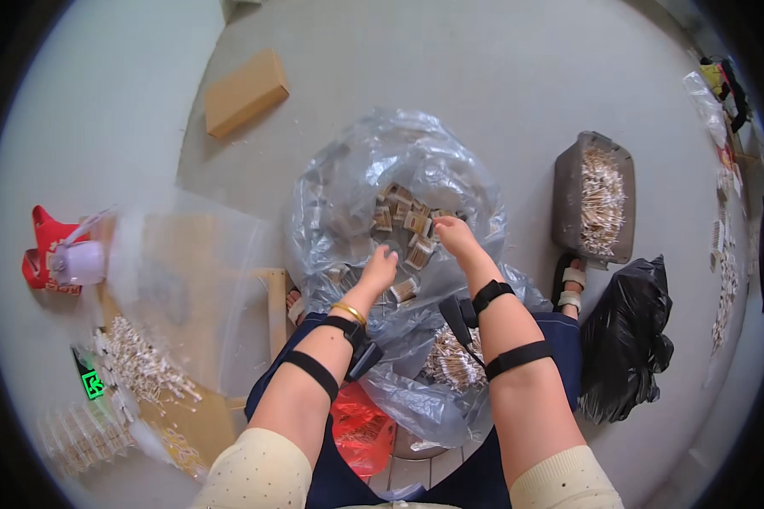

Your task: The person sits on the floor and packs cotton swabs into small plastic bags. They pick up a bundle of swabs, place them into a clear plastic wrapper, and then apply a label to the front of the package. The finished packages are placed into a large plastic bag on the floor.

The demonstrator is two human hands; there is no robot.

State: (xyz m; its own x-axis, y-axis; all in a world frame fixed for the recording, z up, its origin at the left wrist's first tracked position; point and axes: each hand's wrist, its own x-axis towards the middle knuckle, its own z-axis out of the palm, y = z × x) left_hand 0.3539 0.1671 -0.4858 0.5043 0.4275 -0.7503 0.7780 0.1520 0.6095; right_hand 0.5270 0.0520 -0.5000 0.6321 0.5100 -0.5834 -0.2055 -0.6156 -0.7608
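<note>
A large clear plastic bag (pixel 399 131) lies spread in front of me. Inside are several small clear packs of cotton swabs (pixel 417 222), heaped in its middle. My left hand (pixel 379 268) hovers at the near left of the heap, fingers loosely bent and apart, with nothing visible in them. Over the right side of the heap, my right hand (pixel 457 237) has its fingertips pressed together beside a pack; what they pinch is too small to make out. Loose cotton swabs (pixel 454 360) lie in plastic between my legs, below my right wrist.
A grey tub (pixel 561 204) of loose swabs stands right, near a black plastic bag (pixel 624 348). At left, a wooden board (pixel 216 424) bears a swab pile (pixel 144 360) beside a clear sheet (pixel 187 288). A cardboard box (pixel 244 93) lies far left; a red bag (pixel 361 428) is near my legs.
</note>
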